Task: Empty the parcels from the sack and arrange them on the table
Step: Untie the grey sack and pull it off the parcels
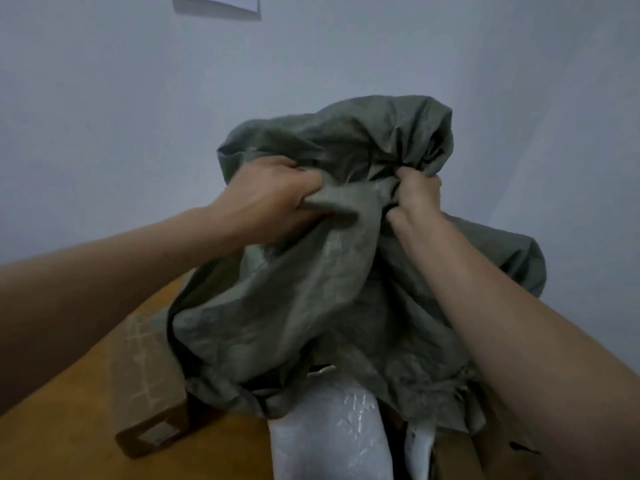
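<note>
A grey-green woven sack [311,306] hangs upside down over the wooden table [69,427], its closed end bunched at the top. My left hand [273,199] grips a fold of the sack's cloth. My right hand [415,199] grips the cloth close beside it. From the sack's open mouth below, a white plastic parcel [329,434] sticks out onto the table. A taped brown cardboard box [145,386] lies to the left, partly under the sack's edge. Another brown parcel [457,459] and a white parcel [419,448] show at the lower right.
A pale wall [138,98] stands close behind the table, with a sheet of paper [218,5] pinned near the top. The table's bare wood shows at the lower left.
</note>
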